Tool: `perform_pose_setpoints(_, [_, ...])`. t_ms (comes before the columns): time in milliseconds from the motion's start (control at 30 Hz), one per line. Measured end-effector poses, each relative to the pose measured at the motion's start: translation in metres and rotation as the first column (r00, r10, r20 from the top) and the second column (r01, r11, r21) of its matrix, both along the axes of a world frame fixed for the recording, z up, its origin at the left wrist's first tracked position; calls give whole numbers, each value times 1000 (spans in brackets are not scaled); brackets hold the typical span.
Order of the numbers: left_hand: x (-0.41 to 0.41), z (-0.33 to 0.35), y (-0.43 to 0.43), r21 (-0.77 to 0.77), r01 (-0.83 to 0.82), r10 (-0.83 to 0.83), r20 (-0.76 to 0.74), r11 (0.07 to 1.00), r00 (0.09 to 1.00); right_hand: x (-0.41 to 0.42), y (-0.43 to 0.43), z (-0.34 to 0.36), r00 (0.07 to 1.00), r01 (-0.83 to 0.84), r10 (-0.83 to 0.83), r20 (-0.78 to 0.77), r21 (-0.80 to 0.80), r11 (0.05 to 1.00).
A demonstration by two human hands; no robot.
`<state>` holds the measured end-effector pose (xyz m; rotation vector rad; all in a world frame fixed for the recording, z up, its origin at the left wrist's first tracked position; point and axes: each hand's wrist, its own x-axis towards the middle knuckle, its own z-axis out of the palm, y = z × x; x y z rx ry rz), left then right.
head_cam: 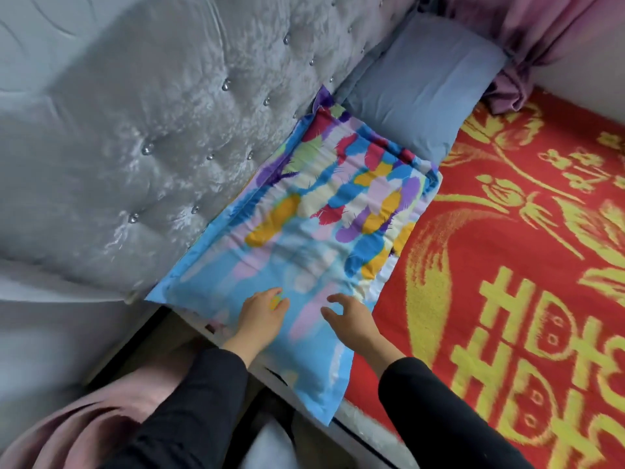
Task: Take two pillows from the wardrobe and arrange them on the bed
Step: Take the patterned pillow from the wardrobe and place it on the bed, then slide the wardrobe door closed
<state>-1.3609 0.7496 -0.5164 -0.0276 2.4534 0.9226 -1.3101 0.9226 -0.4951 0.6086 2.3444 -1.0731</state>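
A pillow [318,211] in a bright blue case with multicoloured feather shapes lies flat along the head of the bed, against the grey tufted headboard [162,130]. Its near end hangs over the bed's edge. Beyond it a plain blue-grey pillow [422,86] leans into the far corner. My left hand [262,314] rests palm down on the near part of the colourful pillow. My right hand [351,316] hovers just beside it over the same pillow, fingers spread and curled, holding nothing.
A red blanket [507,265] with yellow patterns covers the bed on the right. Purple-pink curtains [527,38] hang at the far right corner. Pink cloth [84,424] shows at the lower left, beside the bed frame.
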Motion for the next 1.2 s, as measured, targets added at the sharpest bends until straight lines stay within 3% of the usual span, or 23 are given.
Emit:
perform_pose_setpoints(167, [99, 42, -6, 26, -132, 134, -105, 991, 985, 67, -2, 30, 967, -230, 232, -105, 35, 973])
perform_pose_setpoints(333, [234, 75, -24, 33, -322, 322, -193, 946, 927, 152, -18, 68, 853, -485, 491, -176, 75, 871])
perform_pose_setpoints(467, [337, 98, -44, 5, -450, 440, -219, 893, 871, 219, -53, 100, 675, -690, 704, -219, 151, 708])
perform_pose_setpoints(633, [459, 119, -90, -15, -627, 605, -247, 779, 757, 296, -111, 128, 363, -868, 910, -200, 283, 408])
perform_pose_setpoints(867, [611, 143, -179, -38, -793, 746, -315, 608, 587, 417, -218, 160, 16, -901, 977, -212, 420, 106])
perform_pose_setpoints(1100, [777, 183, -285, -138, -879, 776, -423, 456, 469, 562, -345, 201, -223, -835, 953, -207, 545, -77])
perform_pose_setpoints(1200, [836, 211, -333, -158, -910, 755, -515, 382, 406, 617, -404, 228, -321, -781, 916, -239, 615, -113])
